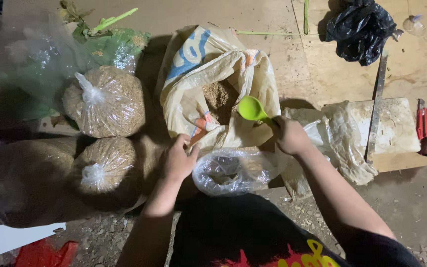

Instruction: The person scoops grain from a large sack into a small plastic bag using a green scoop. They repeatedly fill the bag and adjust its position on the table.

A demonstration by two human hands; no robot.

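Sacks come first: our big woven sack [208, 69] sits open at twelve o'clock, with brown grain inside. Our left hand [178, 159] pinches its near edge tight. Our right hand [288, 134] grips the green scoop [251, 108], held over the grain. The clear bag [231, 170] waits open at six o'clock, just below the sack. We think it helps to keep the sack mouth wide and tip the scoop low over the clear bag. Three tied full bags [106, 101] crowd nine o'clock. A black bag [359, 29] and a red tool [422, 121] lie at two o'clock, well apart.
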